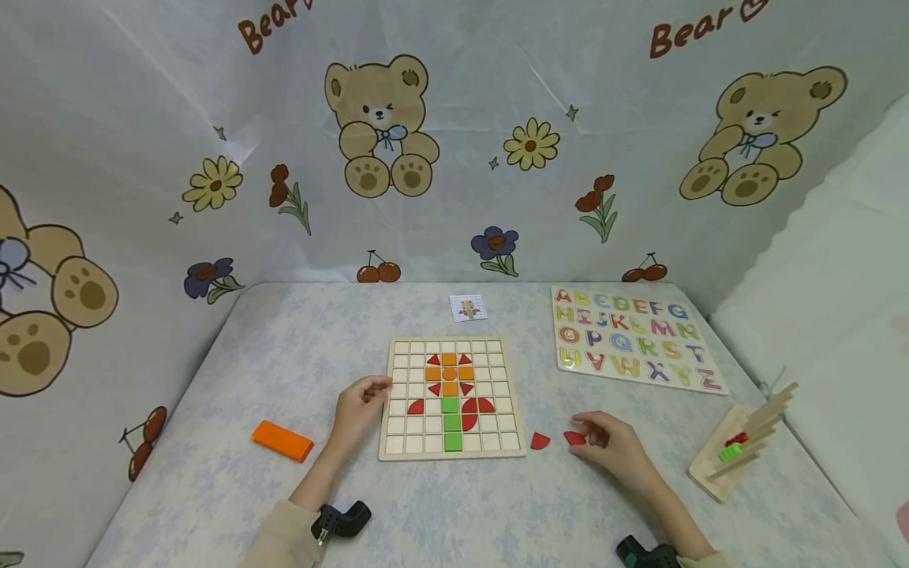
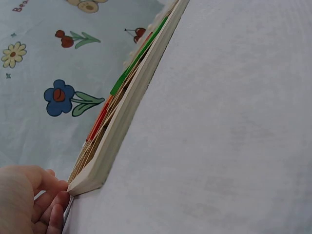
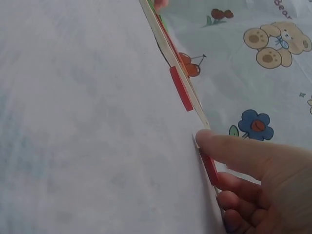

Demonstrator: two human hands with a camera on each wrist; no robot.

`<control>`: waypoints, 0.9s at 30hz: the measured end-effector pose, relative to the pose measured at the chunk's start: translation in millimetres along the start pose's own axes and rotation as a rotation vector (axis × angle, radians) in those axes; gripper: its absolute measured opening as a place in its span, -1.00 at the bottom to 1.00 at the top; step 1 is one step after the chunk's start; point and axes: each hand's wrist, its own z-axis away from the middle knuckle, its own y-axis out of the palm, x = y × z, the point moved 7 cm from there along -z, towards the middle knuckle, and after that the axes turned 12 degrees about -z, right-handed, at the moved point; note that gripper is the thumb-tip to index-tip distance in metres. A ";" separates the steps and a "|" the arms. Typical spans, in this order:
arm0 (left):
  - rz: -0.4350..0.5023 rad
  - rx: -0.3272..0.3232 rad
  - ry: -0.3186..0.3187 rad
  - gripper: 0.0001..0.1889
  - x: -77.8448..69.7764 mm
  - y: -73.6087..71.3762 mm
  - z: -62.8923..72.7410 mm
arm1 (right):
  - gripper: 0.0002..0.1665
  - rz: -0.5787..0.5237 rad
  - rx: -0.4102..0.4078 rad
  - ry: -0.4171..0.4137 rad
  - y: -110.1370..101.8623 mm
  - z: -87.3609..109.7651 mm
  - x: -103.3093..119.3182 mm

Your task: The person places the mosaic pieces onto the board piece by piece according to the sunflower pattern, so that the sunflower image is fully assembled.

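Note:
A square wooden grid board (image 1: 417, 450) lies on the table, with orange, green and red flat pieces set in its cells. At its left edge is my left hand (image 1: 359, 406), thumb and index finger meeting at the rim; the left wrist view shows these fingertips (image 2: 62, 186) at the board's frame. To the right of the board, my right hand (image 1: 616, 448) pinches a red quarter-circle piece (image 1: 574, 437) between thumb and fingers, low over the table. Another red quarter-circle piece (image 1: 540, 441) lies between that hand and the board.
An orange block (image 1: 282, 441) lies left of my left forearm. Behind the board is a small pattern card (image 1: 468, 308). An alphabet puzzle board (image 1: 632, 335) sits at back right, and a wooden peg stand (image 1: 724, 465) with red and green pieces stands at far right.

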 end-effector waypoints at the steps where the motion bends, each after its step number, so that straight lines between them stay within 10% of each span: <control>1: -0.002 0.000 0.000 -0.79 -0.1 0.0 0.2 | -0.51 0.008 -0.004 -0.005 0.8 0.1 0.1; 16: -0.007 -0.011 -0.001 -0.79 0.7 -1.0 0.0 | -0.53 0.022 -0.005 -0.002 21.0 -28.6 14.9; 27: -0.010 -0.008 -0.009 -0.80 -0.5 0.1 -0.4 | -0.56 -0.182 0.064 -0.094 107.7 -74.7 66.1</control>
